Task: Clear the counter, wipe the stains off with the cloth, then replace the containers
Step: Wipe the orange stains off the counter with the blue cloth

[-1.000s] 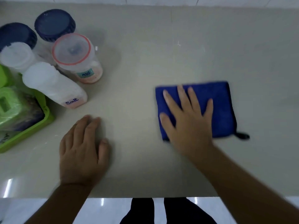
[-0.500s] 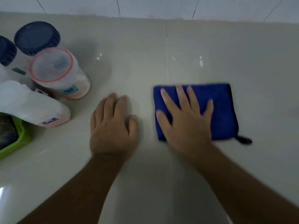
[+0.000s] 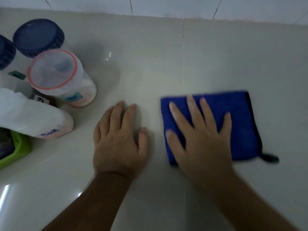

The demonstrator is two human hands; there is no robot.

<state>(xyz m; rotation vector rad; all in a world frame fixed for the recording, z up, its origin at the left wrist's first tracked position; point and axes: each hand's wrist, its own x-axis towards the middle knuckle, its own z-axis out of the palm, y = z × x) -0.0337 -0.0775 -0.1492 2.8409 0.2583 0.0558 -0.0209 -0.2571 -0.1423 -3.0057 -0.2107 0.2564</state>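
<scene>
- counter (image 3: 208, 60) – wide bare stretch mid-frame; view has tipped up since 1 s ago, wall tiles now show along the top edge. No stains visible on the bare part, so wiping looks well along, judged only from this.
- containers (image 3: 61, 75) – 5 or so bunched far left, same spots as before; replacing them not yet begun.
- cloth (image 3: 236, 117) – blue, folded, flat on the counter right of centre, black loop at its near-right corner; barely shifted in 1 s, edges motion-blurred.
- right hand (image 3: 201, 135) – flat on the cloth, fingers spread wide, pressing rather than pinching; nothing gripped.
- left hand (image 3: 118, 137) – moved from near the front edge to just beside the cloth, apart from it; palm down, fingers together, holding nothing, likely bracing.
- green tray (image 3: 18, 152) – mostly slid out of frame at left.
</scene>
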